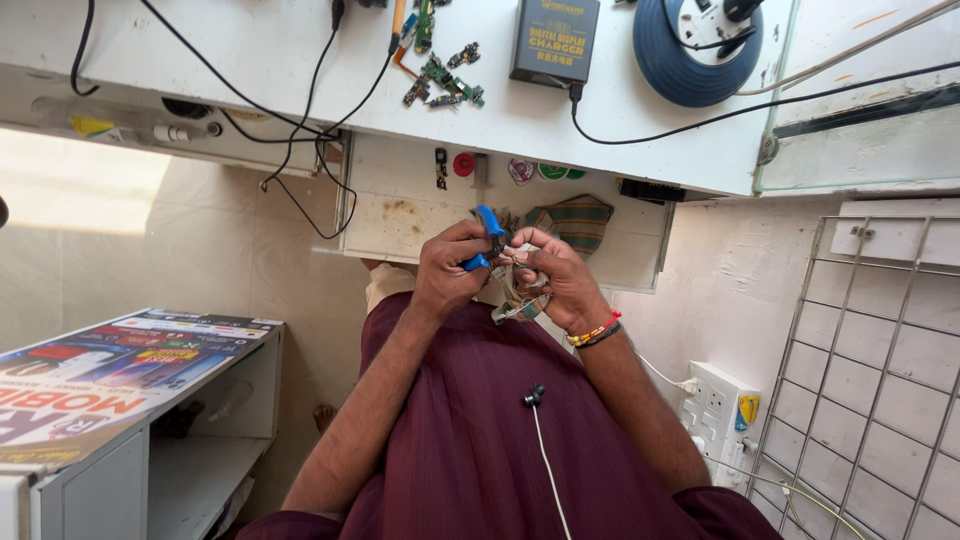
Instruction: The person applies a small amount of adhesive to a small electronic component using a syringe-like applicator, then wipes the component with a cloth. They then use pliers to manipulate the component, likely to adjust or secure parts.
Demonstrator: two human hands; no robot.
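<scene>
Far left: a low white cabinet topped with a colourful printed poster, well apart from the work. Above it, the white tabletop, with thin black cables trailing over its edge and small green circuit boards lying loose further along.

Below the tabletop's edge, over the lap: left hand curled closed around the blue-handled small pliers, tool tip pointed toward the other hand. Touching that tip, a small pale bundle of thin wires and flat ribbon, dangling a little beneath the fingers. Right hand pinched shut on that bundle, thumb and fingertips close against the tool, coloured bands on the wrist.

Judged from this: mid-step, nipping or gripping at a wire end while holding the bundle steady. Calls next for a firm pinch from the right, a small controlled squeeze from the left, and care not to catch neighbouring wires; exact contact point too small to tell.

Further right on the tabletop: a black box-shaped charger and a blue round reel. Lower right: a white socket strip, then a white wire grid rack.
</scene>
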